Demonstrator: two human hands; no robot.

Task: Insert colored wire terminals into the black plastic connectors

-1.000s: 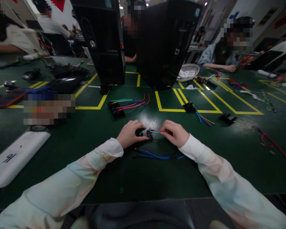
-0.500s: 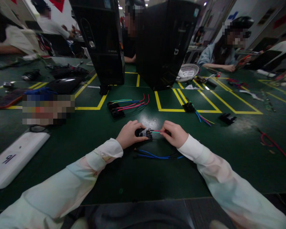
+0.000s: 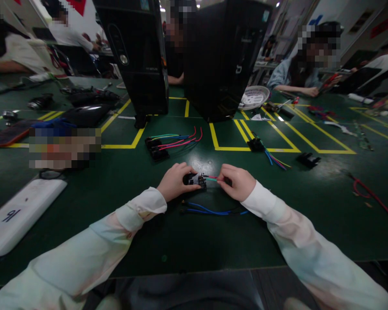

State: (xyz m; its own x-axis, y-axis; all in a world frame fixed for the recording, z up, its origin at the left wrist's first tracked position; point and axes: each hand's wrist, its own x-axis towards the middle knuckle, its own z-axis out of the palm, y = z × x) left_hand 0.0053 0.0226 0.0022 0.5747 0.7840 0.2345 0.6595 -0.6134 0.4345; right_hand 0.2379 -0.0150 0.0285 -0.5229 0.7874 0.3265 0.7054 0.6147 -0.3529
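My hands grip a black connector [image 3: 198,180] and its wires [image 3: 211,178] on the green counter [image 3: 132,245]. 2 black towers [image 3: 142,60] stand beyond.

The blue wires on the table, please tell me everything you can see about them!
The blue wires are thin and look plastic-coated. They lie loosely bunched and gently curved on the dark green table, on the wearer's side of both hands. Their left ends look dark, one with a small coppery tip. Their right ends reach close to the right sleeve; I can't tell whether they touch it. No fingers hold them.
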